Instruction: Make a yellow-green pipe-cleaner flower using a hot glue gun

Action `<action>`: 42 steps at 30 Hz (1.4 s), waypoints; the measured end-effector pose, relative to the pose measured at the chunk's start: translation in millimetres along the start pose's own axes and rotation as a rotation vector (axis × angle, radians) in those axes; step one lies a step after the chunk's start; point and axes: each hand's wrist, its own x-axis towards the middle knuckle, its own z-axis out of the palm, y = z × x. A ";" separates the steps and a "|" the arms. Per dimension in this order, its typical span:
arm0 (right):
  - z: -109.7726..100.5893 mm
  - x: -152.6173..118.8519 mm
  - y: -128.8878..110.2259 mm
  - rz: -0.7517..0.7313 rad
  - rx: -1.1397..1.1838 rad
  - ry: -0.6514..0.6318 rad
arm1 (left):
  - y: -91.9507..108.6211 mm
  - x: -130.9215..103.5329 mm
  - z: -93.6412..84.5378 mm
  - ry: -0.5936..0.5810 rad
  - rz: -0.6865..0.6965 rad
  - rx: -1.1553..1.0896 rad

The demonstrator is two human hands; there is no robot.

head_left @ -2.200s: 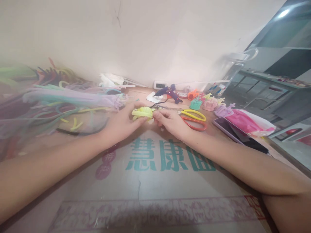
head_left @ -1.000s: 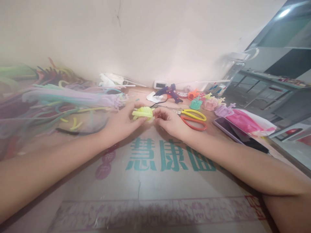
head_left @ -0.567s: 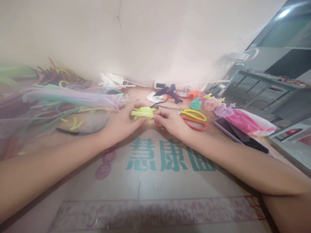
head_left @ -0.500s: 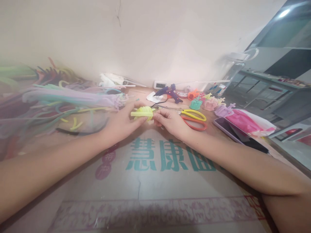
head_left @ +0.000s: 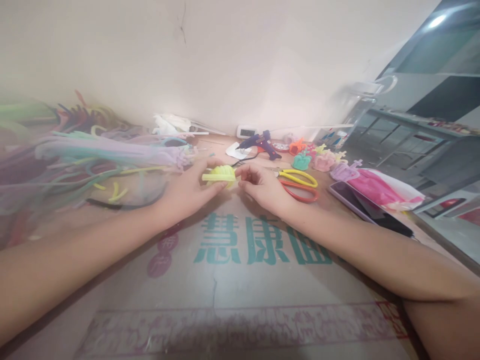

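The left hand (head_left: 187, 187) is curled around a small yellow ball wound from fuzzy pipe cleaner (head_left: 220, 174), thumb on the near side and fingers on the far side, so the ball sits between its fingertips just above the tabletop (head_left: 225, 280). The right hand (head_left: 262, 186) meets it from the other side, fingers bent and pinched together against the ball's right edge; whether it grips a loose end there cannot be told. Just beyond the right hand's knuckles lie yellow-handled scissors (head_left: 298, 176) and, touching them on the near side, red-handled scissors (head_left: 300, 192). Farther past that hand rests a purple glue gun (head_left: 260, 142). Outward from the left hand spreads a heap of pastel pipe cleaners (head_left: 93, 155). Out past the right forearm sits a pink plastic bag (head_left: 382, 189).
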 end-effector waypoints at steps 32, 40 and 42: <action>-4.1 -5.8 -12.5 0.055 -0.009 -0.052 | -1.1 -0.6 -0.9 0.003 -0.010 0.064; -2.9 -6.5 -11.0 0.101 0.090 -0.115 | -6.9 -0.6 1.5 -0.022 0.038 0.085; -2.1 -6.5 -10.3 0.107 0.089 -0.120 | -5.8 -0.6 0.8 -0.041 0.042 0.096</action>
